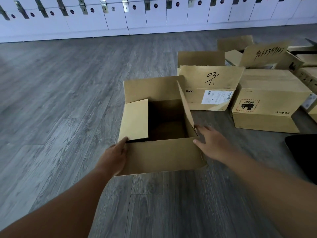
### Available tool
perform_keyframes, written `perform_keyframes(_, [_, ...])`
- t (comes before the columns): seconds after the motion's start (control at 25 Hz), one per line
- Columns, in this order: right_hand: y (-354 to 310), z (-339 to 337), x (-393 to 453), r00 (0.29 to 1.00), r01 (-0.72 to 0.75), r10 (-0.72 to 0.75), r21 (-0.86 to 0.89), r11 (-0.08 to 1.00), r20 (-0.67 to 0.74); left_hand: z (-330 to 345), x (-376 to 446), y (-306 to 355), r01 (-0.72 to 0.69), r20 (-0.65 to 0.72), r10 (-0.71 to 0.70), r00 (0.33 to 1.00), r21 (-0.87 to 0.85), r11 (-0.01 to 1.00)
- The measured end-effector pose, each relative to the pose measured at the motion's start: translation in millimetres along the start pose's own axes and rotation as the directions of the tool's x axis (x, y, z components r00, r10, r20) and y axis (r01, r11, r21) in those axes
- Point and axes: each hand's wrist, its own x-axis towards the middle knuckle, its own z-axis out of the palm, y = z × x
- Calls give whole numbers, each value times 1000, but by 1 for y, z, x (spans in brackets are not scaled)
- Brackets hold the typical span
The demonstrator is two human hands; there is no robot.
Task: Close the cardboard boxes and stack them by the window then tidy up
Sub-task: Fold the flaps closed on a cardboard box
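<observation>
A: Where is the open box now?

B: It stands on the grey floor, straight in front of the person, between the two hands. Other cardboard boxes lie to the right of it.

A: And the hands, do they hold something?

B: The left hand rests on the near left corner, its fingers straight, touching the left flap, which is already half folded in. The right hand is spread at the near right corner, just beside the right flap; it grips nothing.

A: Which flap comes next, you think?

B: Probably the right one. It stands nearly upright, its long edge running away from the person, and the right hand is nearer; it must push leftward.
</observation>
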Motion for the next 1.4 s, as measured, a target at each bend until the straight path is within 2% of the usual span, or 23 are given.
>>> perform_keyframes(0.08, [5,0,5,999,48,-47,-17,999,15,-4,5,-2,-2,17,2,1000,24,1000])
perform_keyframes(0.2, [16,2,2,974,20,1,-90,996,229,-13,10,-6,2,60,-6,998,76,997])
perform_keyframes(0.24, [18,1,0,965,19,6,-93,995,262,-17,11,-8,-4,75,-2,997,72,997])
perform_keyframes(0.36, [24,-4,3,965,19,-19,3,1000,262,-29,13,-12,-34,107,27,994,58,998])
perform_keyframes(0.48, [31,-4,4,961,15,-24,35,999,275,-41,14,-11,-148,183,125,975,118,982])
perform_keyframes(0.56, [27,-6,4,975,-77,35,185,980,220,-42,13,-11,-148,201,124,972,105,983])
perform_keyframes(0.64, [16,-7,5,987,-136,96,342,930,131,-38,12,-10,-91,150,74,986,111,990])
perform_keyframes(0.72, [1,-3,8,988,-145,154,378,914,8,-33,12,-6,-64,117,49,992,123,990])
perform_keyframes(0.84, [-23,0,10,943,-205,288,394,896,-165,-29,15,2,-51,58,48,997,64,997])
perform_keyframes(0.96, [-34,-2,8,923,-256,323,291,922,-208,-29,20,11,31,36,-27,999,-113,993])
perform_keyframes(1.04, [-29,-3,0,932,-220,274,229,948,-236,-27,24,17,69,75,-57,996,-163,984])
perform_keyframes(1.16, [-6,-7,-16,946,-101,144,158,982,-289,-17,22,21,23,154,-1,988,-137,990])
perform_keyframes(1.24, [10,-11,-20,950,-65,86,79,995,-301,-11,19,23,3,180,34,983,-201,980])
perform_keyframes(1.32, [22,-12,-19,952,-73,71,7,997,-299,-7,22,28,-30,181,72,981,-224,974])
perform_keyframes(1.4, [28,-11,-13,955,-129,123,-5,992,-270,-4,24,37,-70,173,106,979,-198,978])
